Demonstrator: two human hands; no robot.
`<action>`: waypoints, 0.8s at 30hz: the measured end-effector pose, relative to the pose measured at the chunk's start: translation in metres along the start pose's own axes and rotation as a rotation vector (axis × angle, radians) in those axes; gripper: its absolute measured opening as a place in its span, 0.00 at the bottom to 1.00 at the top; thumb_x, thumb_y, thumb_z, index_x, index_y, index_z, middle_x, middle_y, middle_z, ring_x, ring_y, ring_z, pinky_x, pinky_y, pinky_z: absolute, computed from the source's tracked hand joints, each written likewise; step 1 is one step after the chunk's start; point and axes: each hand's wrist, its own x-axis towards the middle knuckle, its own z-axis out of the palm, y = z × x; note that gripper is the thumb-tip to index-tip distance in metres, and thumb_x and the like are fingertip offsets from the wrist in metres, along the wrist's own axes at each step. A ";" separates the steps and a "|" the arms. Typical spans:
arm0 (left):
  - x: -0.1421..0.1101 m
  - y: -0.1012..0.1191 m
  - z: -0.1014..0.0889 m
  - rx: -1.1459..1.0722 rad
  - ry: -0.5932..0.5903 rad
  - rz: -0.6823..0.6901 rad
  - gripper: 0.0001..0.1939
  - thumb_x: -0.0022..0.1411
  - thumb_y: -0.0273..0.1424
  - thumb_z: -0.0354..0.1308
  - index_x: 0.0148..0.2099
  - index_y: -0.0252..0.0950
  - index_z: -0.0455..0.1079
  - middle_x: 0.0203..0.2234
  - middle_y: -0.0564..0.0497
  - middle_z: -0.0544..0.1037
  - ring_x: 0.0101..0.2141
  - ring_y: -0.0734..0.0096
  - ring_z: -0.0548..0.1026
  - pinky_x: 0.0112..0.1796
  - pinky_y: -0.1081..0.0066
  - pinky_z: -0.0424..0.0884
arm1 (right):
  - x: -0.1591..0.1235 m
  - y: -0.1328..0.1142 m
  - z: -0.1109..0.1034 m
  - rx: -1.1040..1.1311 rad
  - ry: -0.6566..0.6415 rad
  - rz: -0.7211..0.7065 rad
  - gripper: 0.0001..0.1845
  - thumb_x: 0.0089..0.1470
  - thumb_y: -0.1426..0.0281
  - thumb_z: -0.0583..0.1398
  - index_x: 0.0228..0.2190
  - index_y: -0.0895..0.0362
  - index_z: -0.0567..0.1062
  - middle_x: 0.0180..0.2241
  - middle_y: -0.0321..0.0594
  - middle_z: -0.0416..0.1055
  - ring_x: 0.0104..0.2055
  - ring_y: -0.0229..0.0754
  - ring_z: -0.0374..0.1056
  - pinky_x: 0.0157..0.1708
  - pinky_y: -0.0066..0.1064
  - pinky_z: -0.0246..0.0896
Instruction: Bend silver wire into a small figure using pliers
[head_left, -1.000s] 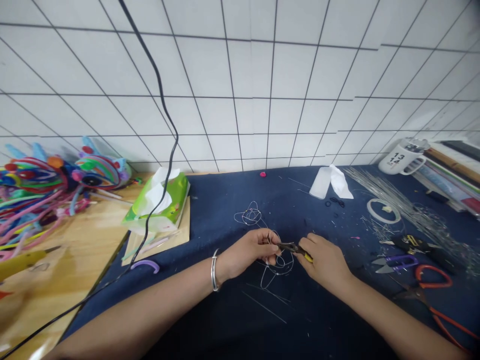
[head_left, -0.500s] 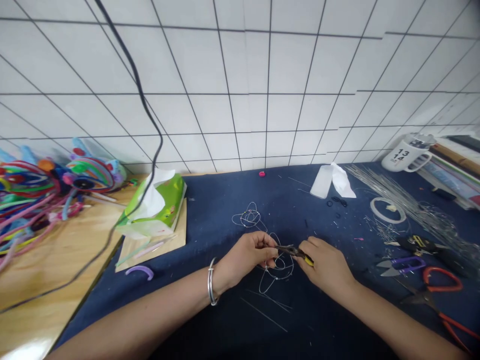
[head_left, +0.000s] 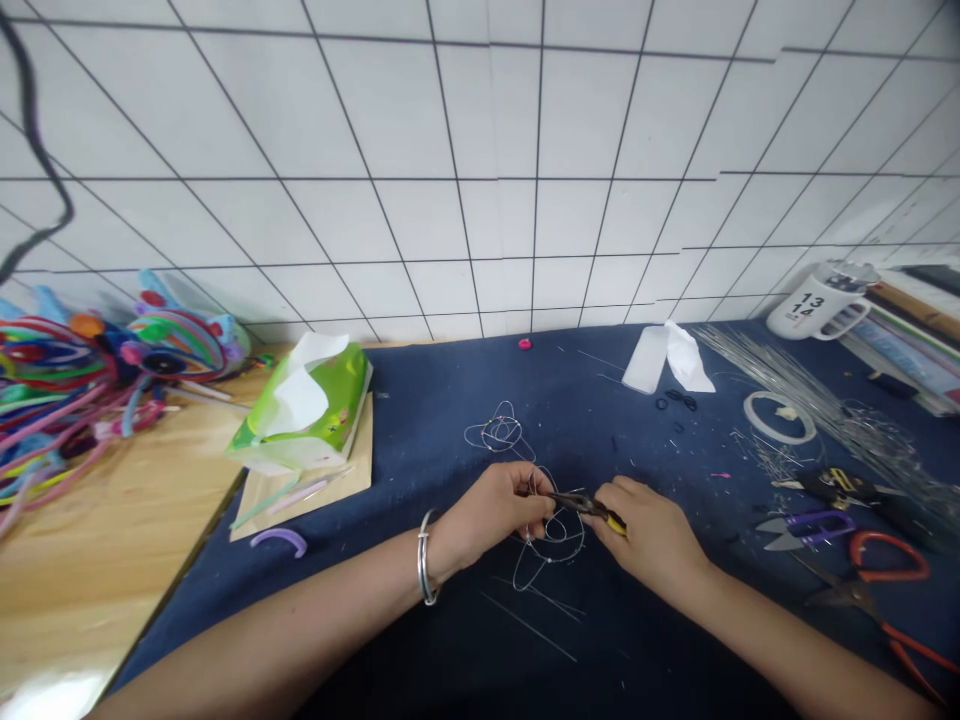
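Observation:
My left hand [head_left: 501, 503], with silver bangles at the wrist, pinches a thin piece of looped silver wire [head_left: 568, 560] that hangs in curls below the fingers. In my right hand [head_left: 651, 520] are small pliers [head_left: 574, 502] with dark jaws and yellow-and-black handles. The jaws reach left to the fingertips of my left hand, at the wire; the exact point they grip is too small to make out. Just beyond my left hand lies another tangle of bent wire [head_left: 501, 432] with tiny beads. Straight wire pieces [head_left: 529, 625] lie on the dark blue cloth nearer me.
At right are purple snips [head_left: 810, 527], red-handled scissors [head_left: 855, 592], black-and-yellow pliers [head_left: 836, 487], a wire coil [head_left: 778, 417], a bundle of straight wires [head_left: 772, 370] and a white mug [head_left: 814, 300]. A green tissue pack [head_left: 319, 410] and pipe-cleaner figures [head_left: 187, 345] sit at left.
The dark cable hanging across the left side has swung further left. Both hands keep nearly the same place, the pliers still at the wire; the view has shifted slightly.

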 end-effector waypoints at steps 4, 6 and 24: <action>0.000 0.001 0.000 0.067 -0.002 -0.001 0.04 0.54 0.28 0.55 0.33 0.32 0.66 0.19 0.54 0.69 0.22 0.78 0.70 0.25 0.75 0.67 | 0.000 -0.001 0.000 -0.048 0.027 -0.022 0.07 0.53 0.66 0.53 0.26 0.55 0.65 0.26 0.35 0.61 0.29 0.35 0.59 0.27 0.26 0.51; -0.001 0.001 0.000 0.067 0.002 0.006 0.04 0.53 0.28 0.55 0.33 0.32 0.66 0.20 0.54 0.70 0.22 0.78 0.70 0.25 0.75 0.67 | 0.000 -0.001 -0.001 -0.080 0.049 -0.038 0.07 0.52 0.66 0.53 0.26 0.55 0.65 0.26 0.35 0.61 0.29 0.35 0.59 0.27 0.27 0.51; 0.000 -0.001 -0.005 0.037 -0.099 0.019 0.05 0.57 0.29 0.52 0.34 0.32 0.63 0.24 0.54 0.69 0.23 0.79 0.69 0.27 0.74 0.68 | 0.005 0.008 -0.024 -0.456 0.129 -0.239 0.05 0.51 0.72 0.52 0.30 0.55 0.69 0.26 0.38 0.60 0.31 0.41 0.53 0.30 0.34 0.43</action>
